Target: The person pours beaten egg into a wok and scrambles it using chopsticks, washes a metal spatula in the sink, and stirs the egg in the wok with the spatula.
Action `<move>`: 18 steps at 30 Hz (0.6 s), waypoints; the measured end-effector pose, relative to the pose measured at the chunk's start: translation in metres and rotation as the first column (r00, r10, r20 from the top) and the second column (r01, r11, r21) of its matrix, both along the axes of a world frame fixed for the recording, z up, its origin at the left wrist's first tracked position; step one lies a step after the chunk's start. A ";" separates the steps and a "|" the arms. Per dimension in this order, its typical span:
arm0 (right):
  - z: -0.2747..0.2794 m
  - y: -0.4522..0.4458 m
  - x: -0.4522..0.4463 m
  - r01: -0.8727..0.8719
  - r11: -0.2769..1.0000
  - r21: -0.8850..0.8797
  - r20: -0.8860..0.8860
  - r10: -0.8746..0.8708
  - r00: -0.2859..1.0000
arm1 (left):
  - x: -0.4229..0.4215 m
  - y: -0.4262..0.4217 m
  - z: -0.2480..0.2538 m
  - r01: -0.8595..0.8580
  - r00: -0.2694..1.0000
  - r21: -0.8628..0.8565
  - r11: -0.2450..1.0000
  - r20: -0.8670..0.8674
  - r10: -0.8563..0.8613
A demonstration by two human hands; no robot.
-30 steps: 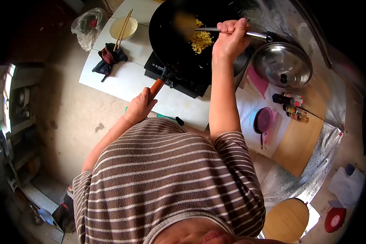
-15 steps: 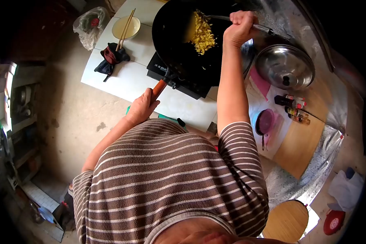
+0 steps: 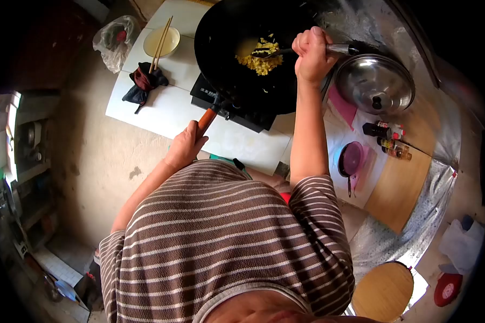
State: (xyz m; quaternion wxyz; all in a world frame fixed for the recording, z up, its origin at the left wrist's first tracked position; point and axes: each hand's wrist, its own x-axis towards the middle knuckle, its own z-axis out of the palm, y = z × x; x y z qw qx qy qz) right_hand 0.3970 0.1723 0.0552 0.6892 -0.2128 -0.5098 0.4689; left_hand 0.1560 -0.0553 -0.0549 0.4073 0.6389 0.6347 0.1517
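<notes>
A large black wok [image 3: 221, 59] rests on a black cooker [image 3: 242, 116] at the top centre. My left hand [image 3: 186, 144] is wrapped round the wok's orange-brown handle [image 3: 206, 121]. Over the wok's right side, my right hand [image 3: 311, 53] grips a metal spatula [image 3: 339, 48] by its handle. The spatula's blade touches yellow scrambled pieces, which look like egg [image 3: 264, 65], in the wok's middle.
Left of the wok stand a pale bowl [image 3: 170, 44] with chopsticks [image 3: 160, 46] and a dark cloth [image 3: 144, 82]. To the right lie a steel lid [image 3: 374, 81], several bottles [image 3: 385, 132] and a small purple-toned pan [image 3: 351, 159]. A plastic bag [image 3: 113, 43] is at upper left.
The spatula went outward to the right, then came back with its blade now in the yellow pieces. Those pieces have shifted left and lie more gathered. My left hand keeps its hold.
</notes>
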 end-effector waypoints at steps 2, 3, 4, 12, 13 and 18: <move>-0.009 -0.010 -0.003 0.034 0.997 -0.066 0.005 -0.034 0.999 | 0.002 -0.003 0.007 -0.011 1.000 -0.056 0.998 0.000 0.011; -0.012 -0.011 -0.001 0.106 0.993 -0.060 0.064 -0.102 0.993 | 0.002 -0.001 0.009 -0.004 1.000 -0.051 0.999 0.000 0.004; -0.011 -0.003 0.001 0.085 0.995 -0.044 0.059 -0.082 0.995 | 0.002 0.003 0.011 -0.005 1.000 -0.048 0.999 -0.007 0.005; -0.005 -0.025 0.000 0.107 0.990 -0.091 0.076 -0.100 0.992 | 0.003 -0.001 0.014 -0.013 1.000 -0.035 0.999 -0.015 0.012; -0.005 -0.022 0.005 0.108 0.991 -0.085 0.067 -0.103 0.992 | 0.004 0.000 0.013 -0.016 1.000 -0.038 0.999 -0.008 0.016; 0.009 -0.031 0.014 0.031 0.994 -0.106 0.077 -0.023 0.997 | 0.005 -0.007 0.010 -0.013 0.999 -0.017 1.000 -0.043 0.013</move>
